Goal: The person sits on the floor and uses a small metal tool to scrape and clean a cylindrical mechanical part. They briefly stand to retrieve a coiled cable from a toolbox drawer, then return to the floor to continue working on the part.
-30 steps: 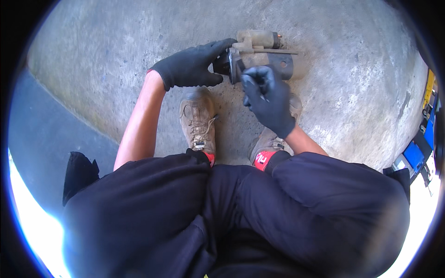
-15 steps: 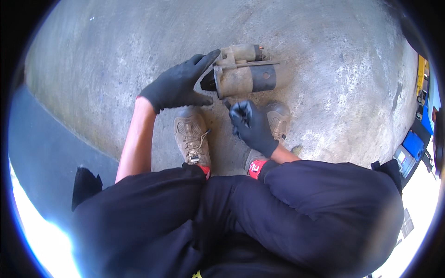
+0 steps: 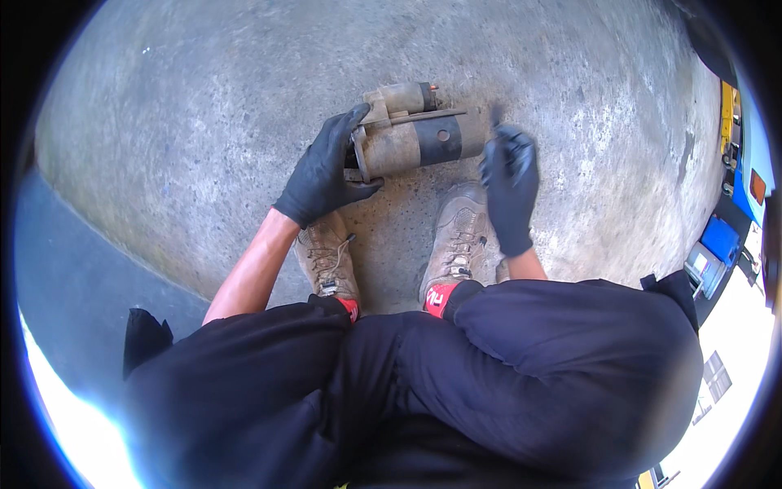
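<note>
A starter motor (image 3: pixel 387 152), dusty grey with a black band, lies sideways on the concrete floor just beyond my shoes. Its smaller solenoid cylinder (image 3: pixel 405 99) is on the far side, with a copper-coloured terminal at the right end. My left hand (image 3: pixel 324 169), in a black glove, grips the motor's left end, thumb on the near side and fingers on the far side. Off the motor's right end, my gloved right hand (image 3: pixel 511 167) is closed on a small dark tool (image 3: pixel 497 113). Only the tool's blurred tip shows; its kind is unclear.
My brown shoes (image 3: pixel 453 232) stand close to the motor on the near side. A dark floor area (image 3: pixel 90 253) borders the concrete at the left. Blue containers (image 3: pixel 720 239) and a yellow object (image 3: pixel 727 118) are at the far right edge.
My right hand has moved right and away from me, from near the motor's left part to beyond its right end. My left hand has closed in on the motor's left end.
</note>
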Demonstrator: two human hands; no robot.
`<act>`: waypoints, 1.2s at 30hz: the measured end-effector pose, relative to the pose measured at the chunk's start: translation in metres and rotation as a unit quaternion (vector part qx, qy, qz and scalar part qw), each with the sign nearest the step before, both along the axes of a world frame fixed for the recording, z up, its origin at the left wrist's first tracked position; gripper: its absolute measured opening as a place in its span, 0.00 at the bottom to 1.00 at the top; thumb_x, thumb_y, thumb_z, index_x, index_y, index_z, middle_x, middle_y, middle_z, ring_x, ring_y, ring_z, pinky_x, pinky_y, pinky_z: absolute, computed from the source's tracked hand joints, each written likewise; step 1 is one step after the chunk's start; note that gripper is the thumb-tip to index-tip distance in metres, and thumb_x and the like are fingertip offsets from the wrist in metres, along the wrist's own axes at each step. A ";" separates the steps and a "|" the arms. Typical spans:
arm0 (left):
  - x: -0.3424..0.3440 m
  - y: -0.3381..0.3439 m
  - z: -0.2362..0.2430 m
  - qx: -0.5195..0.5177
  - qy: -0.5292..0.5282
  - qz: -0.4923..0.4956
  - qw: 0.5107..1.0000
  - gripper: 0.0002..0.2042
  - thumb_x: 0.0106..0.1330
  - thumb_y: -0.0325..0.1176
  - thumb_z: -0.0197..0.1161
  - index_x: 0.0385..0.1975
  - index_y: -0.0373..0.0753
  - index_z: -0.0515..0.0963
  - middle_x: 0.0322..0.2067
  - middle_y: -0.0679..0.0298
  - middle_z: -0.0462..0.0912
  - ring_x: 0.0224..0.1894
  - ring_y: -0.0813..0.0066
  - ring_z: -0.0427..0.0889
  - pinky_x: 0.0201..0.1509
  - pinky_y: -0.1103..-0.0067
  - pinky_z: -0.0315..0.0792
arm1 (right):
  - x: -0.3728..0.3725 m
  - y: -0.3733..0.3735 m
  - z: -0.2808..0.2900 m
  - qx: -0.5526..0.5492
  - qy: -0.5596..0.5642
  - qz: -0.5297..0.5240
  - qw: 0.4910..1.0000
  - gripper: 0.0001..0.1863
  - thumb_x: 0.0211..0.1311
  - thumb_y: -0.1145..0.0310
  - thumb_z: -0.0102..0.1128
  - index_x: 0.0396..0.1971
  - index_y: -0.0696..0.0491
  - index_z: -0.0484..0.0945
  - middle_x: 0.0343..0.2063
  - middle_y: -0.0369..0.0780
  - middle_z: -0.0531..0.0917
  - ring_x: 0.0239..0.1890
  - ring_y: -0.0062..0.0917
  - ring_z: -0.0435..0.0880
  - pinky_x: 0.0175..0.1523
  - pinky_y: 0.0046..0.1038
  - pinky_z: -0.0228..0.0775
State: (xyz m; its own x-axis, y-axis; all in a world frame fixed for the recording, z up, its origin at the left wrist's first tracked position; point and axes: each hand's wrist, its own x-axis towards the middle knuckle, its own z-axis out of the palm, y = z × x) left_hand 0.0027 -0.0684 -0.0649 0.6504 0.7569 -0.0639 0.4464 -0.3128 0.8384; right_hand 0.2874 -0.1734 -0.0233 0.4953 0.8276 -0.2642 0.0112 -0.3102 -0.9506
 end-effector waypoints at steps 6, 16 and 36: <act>0.009 0.011 0.026 -0.045 -0.007 0.018 0.999 0.49 0.52 0.40 0.89 0.74 0.36 0.66 0.64 0.51 0.77 0.64 0.61 0.83 0.66 0.68 0.83 | 0.023 0.026 -0.016 -0.051 -0.066 0.069 0.994 0.19 0.83 0.73 0.54 0.68 0.57 0.74 0.48 0.36 0.84 0.36 0.12 0.78 0.42 0.20 0.74; 0.050 0.035 0.104 -0.113 0.032 0.128 0.985 0.37 0.52 0.47 0.85 0.56 0.28 0.77 0.43 0.49 0.87 0.43 0.61 0.91 0.50 0.68 0.86 | 0.036 0.068 -0.001 -0.008 -0.029 0.117 0.993 0.21 0.82 0.71 0.57 0.71 0.56 0.74 0.50 0.39 0.89 0.44 0.18 0.84 0.48 0.24 0.78; 0.106 0.187 0.122 0.000 0.225 -0.127 0.966 0.24 0.90 0.49 0.41 0.71 0.41 0.75 0.56 0.44 0.88 0.56 0.50 0.90 0.63 0.62 0.82 | 0.047 0.072 0.024 0.020 -0.205 0.076 0.976 0.09 0.76 0.64 0.65 0.45 0.54 0.86 0.30 0.38 0.87 0.30 0.26 0.83 0.40 0.31 0.74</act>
